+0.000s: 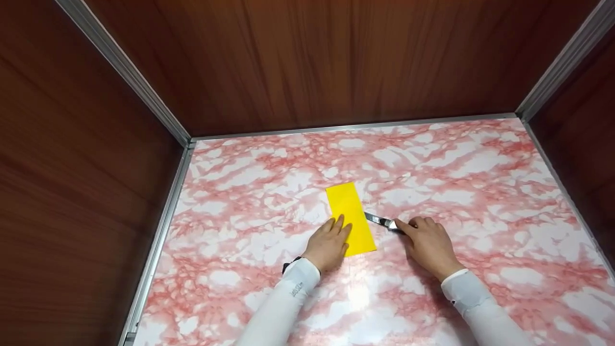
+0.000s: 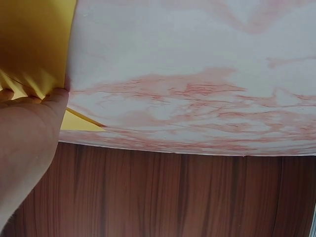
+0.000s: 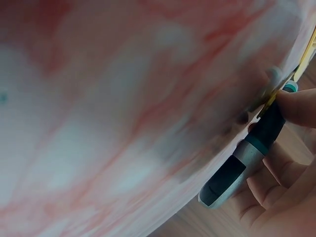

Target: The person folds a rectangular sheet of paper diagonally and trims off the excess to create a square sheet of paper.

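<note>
A strip of yellow paper (image 1: pixel 345 202) lies lengthwise on the table, tilted slightly to the left. My left hand (image 1: pixel 328 245) presses on its lower left part, fingers spread. The left wrist view has the fingertips at the edge of the paper (image 2: pixel 34 44), with a yellow corner showing beyond the hand. To the right, my right hand (image 1: pixel 429 245) grips a knife (image 1: pixel 379 220), its silver blade pointing left and its tip at the paper's right edge. In the right wrist view the knife handle (image 3: pixel 256 143) is black and silver with teal bands, held between thumb and fingers.
The tabletop (image 1: pixel 230 211) has a red-and-white marbled surface. Dark wood-grain panels stand at the back (image 1: pixel 307 62), at the left (image 1: pixel 86 192) and at the right (image 1: pixel 576 125), with metal trim (image 1: pixel 158 108) along their joins.
</note>
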Action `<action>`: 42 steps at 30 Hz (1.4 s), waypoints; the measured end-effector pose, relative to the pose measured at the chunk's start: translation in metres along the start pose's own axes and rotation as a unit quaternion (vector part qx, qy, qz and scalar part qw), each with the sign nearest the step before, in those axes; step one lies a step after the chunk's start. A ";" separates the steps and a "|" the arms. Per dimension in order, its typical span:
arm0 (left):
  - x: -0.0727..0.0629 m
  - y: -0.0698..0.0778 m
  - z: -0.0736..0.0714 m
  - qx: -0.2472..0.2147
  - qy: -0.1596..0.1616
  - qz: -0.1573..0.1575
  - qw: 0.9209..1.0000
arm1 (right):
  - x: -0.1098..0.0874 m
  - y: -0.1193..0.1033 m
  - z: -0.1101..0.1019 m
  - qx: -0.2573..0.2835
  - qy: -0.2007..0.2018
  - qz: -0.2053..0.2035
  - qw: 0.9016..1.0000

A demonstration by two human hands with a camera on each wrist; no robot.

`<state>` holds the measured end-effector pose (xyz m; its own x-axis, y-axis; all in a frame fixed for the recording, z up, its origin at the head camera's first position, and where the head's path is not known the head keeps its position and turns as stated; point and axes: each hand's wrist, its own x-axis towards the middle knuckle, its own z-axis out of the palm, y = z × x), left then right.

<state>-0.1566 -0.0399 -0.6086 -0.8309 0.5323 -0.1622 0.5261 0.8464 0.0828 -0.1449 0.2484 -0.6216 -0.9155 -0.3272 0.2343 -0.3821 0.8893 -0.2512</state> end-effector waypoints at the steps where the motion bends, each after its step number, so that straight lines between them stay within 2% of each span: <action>1: 0.000 0.000 0.000 0.000 -0.001 -0.001 1.000 | 0.000 -0.001 0.000 0.000 -0.001 -0.001 1.000; 16: 0.001 0.000 0.001 -0.008 -0.005 -0.007 1.000 | 0.022 -0.012 0.006 -0.006 -0.004 -0.013 1.000; 28: 0.003 0.000 0.002 0.001 -0.006 -0.003 1.000 | 0.033 -0.018 0.012 -0.006 -0.025 -0.009 1.000; 36: 0.001 0.001 0.001 -0.003 -0.001 -0.006 1.000 | 0.034 -0.013 0.010 -0.005 -0.020 -0.007 1.000; 42: 0.001 0.000 0.001 -0.003 -0.005 -0.009 1.000 | 0.031 -0.003 0.007 0.000 -0.010 0.012 1.000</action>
<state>-0.1572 -0.0395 -0.6100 -0.8380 0.5173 -0.1737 0.5106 0.8556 0.0850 -0.1733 0.2332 -0.6197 -0.9265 -0.3129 0.2091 -0.3608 0.8965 -0.2572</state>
